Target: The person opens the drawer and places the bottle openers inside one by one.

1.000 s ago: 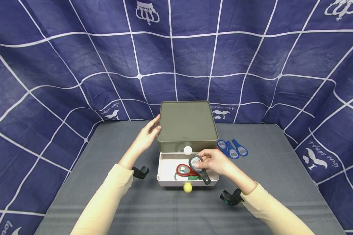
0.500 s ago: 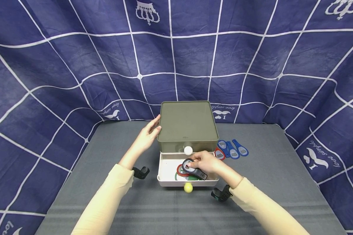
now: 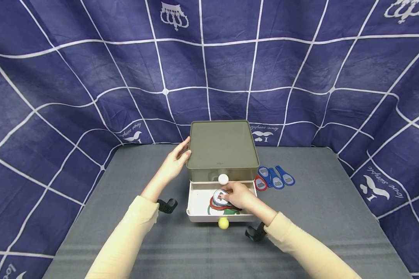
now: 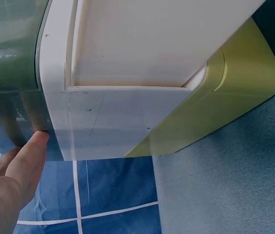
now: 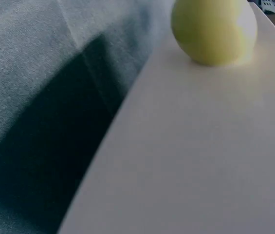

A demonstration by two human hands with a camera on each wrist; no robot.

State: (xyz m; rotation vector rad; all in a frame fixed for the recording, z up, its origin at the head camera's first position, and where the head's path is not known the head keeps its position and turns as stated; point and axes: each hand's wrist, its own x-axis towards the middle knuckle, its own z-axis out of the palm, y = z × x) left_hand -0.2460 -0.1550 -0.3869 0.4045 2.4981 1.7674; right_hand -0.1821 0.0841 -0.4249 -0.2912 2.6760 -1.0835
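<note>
A small chest of drawers with a dark green top stands on the table, its lower white drawer pulled out. My right hand reaches into that drawer, thumb and fingers pinching a black bottle opener by its round metal head. The opener lies low over a red bottle opener and a green one; my hand hides part of its handle. My left hand rests extended fingers against the chest's left side. In the right wrist view only the drawer front and yellow knob show.
Right of the chest lie several blue bottle openers and a red bottle opener. A white knob sticks out above the open drawer. Grey cloth covers the table; a blue curtain hangs behind.
My right hand has moved left and lower into the drawer with the black bottle opener, which now lies over the red one. The left hand has stayed in place.
</note>
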